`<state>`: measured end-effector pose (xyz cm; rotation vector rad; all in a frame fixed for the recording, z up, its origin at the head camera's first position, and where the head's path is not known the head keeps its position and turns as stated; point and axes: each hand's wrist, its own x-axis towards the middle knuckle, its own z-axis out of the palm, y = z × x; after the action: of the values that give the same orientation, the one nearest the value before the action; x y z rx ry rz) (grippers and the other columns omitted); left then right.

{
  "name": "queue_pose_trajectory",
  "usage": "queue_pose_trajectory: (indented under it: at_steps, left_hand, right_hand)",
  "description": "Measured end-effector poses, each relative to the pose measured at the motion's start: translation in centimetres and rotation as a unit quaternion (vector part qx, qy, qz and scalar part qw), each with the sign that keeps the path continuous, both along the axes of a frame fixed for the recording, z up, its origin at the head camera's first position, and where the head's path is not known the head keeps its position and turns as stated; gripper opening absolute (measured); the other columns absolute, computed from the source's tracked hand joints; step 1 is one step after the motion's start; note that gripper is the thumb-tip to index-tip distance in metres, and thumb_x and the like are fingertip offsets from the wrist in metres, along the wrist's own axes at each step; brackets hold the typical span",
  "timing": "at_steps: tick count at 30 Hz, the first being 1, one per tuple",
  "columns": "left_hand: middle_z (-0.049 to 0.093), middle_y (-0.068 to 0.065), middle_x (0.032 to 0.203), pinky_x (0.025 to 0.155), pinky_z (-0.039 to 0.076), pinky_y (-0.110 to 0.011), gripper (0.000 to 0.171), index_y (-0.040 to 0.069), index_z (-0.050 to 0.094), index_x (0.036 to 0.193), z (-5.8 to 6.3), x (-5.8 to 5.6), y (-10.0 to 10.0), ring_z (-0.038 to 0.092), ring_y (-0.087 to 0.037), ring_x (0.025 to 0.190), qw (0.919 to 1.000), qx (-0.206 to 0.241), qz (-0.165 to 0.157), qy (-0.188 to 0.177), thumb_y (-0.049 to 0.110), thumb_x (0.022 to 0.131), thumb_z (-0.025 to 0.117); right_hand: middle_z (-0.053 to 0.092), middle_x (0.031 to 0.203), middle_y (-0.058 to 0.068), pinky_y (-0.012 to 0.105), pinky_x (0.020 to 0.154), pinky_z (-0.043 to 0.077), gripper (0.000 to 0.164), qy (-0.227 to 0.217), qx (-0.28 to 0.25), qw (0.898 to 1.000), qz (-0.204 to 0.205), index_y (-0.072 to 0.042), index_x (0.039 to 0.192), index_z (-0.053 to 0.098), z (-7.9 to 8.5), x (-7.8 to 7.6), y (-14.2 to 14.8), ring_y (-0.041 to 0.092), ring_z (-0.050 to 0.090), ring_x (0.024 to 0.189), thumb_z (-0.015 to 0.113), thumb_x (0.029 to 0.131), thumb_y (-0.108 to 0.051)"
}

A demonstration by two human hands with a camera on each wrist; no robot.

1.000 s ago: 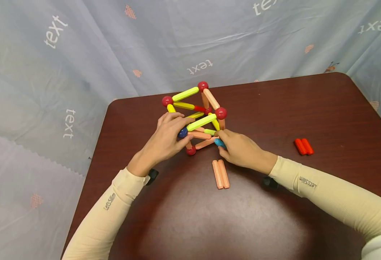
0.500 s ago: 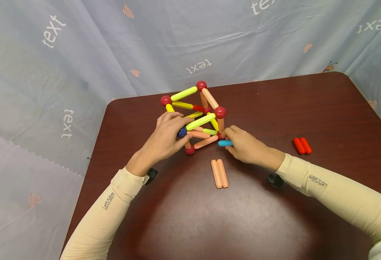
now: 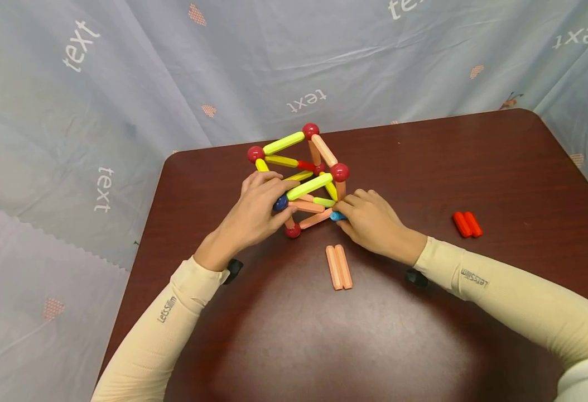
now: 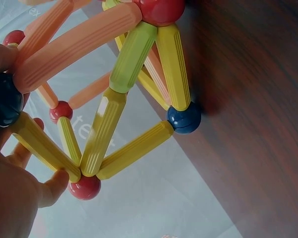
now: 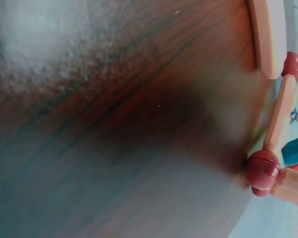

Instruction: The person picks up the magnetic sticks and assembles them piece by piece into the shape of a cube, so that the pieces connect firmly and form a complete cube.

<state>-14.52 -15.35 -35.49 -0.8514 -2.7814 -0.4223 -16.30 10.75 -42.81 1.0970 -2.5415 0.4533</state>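
A box-like frame of sticks and balls stands on the table, its top edge formed by a lime stick [image 3: 310,187]. At its near-left corner my left hand [image 3: 254,215] grips the dark blue ball [image 3: 280,202], thumb below and fingers over the top. In the left wrist view that hand [image 4: 20,188] is also beside a yellow stick [image 4: 47,148]. My right hand [image 3: 374,226] pinches a light blue stick [image 3: 337,216] at the frame's lower right corner. In the right wrist view the blue stick [image 5: 295,151] is close to a red ball [image 5: 262,169]; contact is unclear.
Two peach sticks [image 3: 339,267] lie side by side in front of the frame. Farther right are two short red sticks [image 3: 467,224]. A pale curtain [image 3: 354,61] hangs behind the dark wooden table [image 3: 424,151].
My right hand shifted right with the blue stick, showing more of it and the red corner ball, then came back left against the frame. My left hand stays put.
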Motion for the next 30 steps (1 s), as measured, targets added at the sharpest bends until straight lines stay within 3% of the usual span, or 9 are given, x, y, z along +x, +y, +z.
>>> queue_pose_trajectory:
  at_steps: [15, 30]
  left_hand:
    - [0.071, -0.007, 0.124, 0.116, 0.024, -0.064, 0.047, 0.011, 0.063, 0.135, 0.2, -0.1, 0.1, 0.048, -0.032, 0.132, 1.0, -0.002, 0.005, -0.003, 0.025, 0.092, 0.077]
    - [0.07, -0.007, 0.125, 0.117, 0.024, -0.063, 0.048, 0.011, 0.063, 0.135, 0.0, 0.1, 0.1, 0.047, -0.031, 0.132, 0.9999, -0.002, 0.015, -0.008, 0.025, 0.092, 0.077]
  right_hand:
    - [0.074, 0.094, 0.006, 0.034, 0.063, 0.047, 0.013, 0.047, 0.015, 0.999, -0.022, -0.01, 0.101, 0.073, -0.6, -1.0, -1.6, 0.024, 0.064, 0.077, 0.073, 0.093, -0.02]
    - [0.072, 0.083, 0.006, 0.032, 0.055, 0.043, 0.009, 0.093, 0.02, 0.995, -0.023, -0.008, 0.091, 0.07, -0.7, -1.2, -2.2, 0.024, 0.066, 0.069, 0.07, 0.094, -0.016]
